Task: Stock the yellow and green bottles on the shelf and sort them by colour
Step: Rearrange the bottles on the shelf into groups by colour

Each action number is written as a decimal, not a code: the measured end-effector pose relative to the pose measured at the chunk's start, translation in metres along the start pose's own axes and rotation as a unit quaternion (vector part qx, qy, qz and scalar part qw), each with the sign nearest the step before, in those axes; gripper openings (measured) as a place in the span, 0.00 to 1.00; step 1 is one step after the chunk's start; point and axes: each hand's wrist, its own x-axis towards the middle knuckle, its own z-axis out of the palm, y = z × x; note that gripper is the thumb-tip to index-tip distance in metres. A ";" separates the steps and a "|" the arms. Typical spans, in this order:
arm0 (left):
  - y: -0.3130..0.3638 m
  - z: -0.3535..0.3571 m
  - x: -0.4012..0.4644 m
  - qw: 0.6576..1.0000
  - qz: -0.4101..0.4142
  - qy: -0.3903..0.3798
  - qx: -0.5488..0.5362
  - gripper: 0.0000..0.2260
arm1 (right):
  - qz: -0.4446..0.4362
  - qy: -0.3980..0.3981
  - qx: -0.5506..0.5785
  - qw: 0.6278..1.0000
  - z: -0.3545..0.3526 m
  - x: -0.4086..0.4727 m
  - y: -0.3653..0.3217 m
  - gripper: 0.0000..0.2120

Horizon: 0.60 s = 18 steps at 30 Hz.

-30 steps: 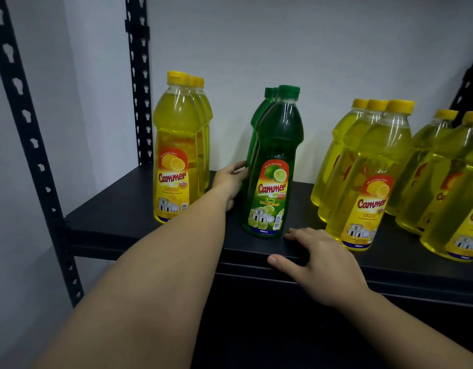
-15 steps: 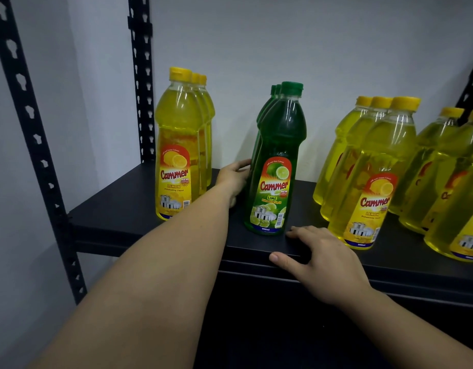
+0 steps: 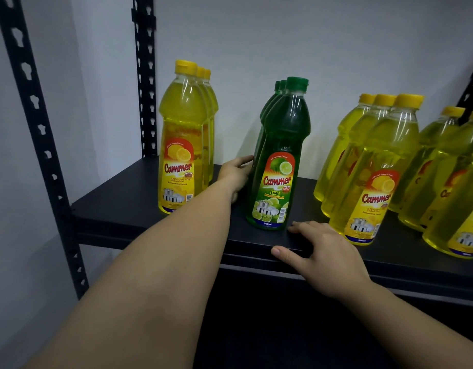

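A row of three green lime bottles point(image 3: 280, 155) stands front to back in the middle of the black shelf point(image 3: 118, 206). My left hand point(image 3: 235, 174) reaches past the front one and rests against the left side of a green bottle behind it; its fingertips are hidden. A row of three yellow lemon bottles point(image 3: 182, 139) stands to the left of my arm. More yellow bottles point(image 3: 371, 166) fill two rows on the right. My right hand point(image 3: 323, 251) lies flat on the shelf's front edge, fingers spread, holding nothing.
Black slotted uprights point(image 3: 38, 145) frame the shelf at the left, one at the front and one point(image 3: 144, 75) at the back. A white wall lies close behind the bottles. Gaps of bare shelf separate the bottle rows.
The view has shifted slightly, so the bottles sit a little higher in frame. Both hands keep their places; the left stays against the green row.
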 end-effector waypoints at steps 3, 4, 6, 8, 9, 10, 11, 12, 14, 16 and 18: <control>-0.001 -0.002 -0.004 1.000 0.006 0.030 0.002 0.18 | 0.001 0.004 0.001 1.000 0.001 0.000 0.001 0.40; -0.001 -0.002 -0.007 0.999 0.010 0.043 0.005 0.18 | 0.001 0.006 0.001 1.000 0.001 0.000 0.001 0.39; -0.003 -0.003 -0.013 0.997 0.020 0.071 0.007 0.19 | 0.001 0.011 0.004 1.000 0.001 -0.001 0.002 0.38; -0.002 -0.005 -0.026 0.996 0.027 0.089 0.005 0.20 | 0.000 0.017 0.008 1.000 0.002 -0.001 0.002 0.36; -0.002 -0.006 -0.035 0.995 0.032 0.095 0.008 0.21 | -0.001 0.017 0.010 1.000 0.002 -0.001 0.002 0.36; -0.001 -0.007 -0.045 0.994 0.037 0.100 0.014 0.21 | -0.002 0.016 0.015 1.000 0.003 -0.001 0.003 0.36; 0.001 -0.008 -0.056 0.994 0.042 0.102 0.024 0.21 | -0.003 0.013 0.020 1.000 0.002 0.000 0.004 0.36; 0.002 -0.010 -0.067 0.993 0.048 0.105 0.036 0.21 | -0.003 0.008 0.027 1.000 0.002 0.000 0.004 0.35; 0.005 -0.012 -0.092 0.989 0.060 0.117 0.074 0.20 | -0.009 -0.004 0.035 0.999 -0.001 0.000 0.006 0.36; 0.007 -0.015 -0.116 0.981 0.084 0.132 0.113 0.19 | -0.018 -0.019 0.033 0.999 -0.004 -0.002 0.007 0.36; 0.008 -0.015 -0.139 0.972 0.108 0.146 0.148 0.18 | -0.019 -0.031 0.044 0.998 -0.008 -0.007 0.009 0.35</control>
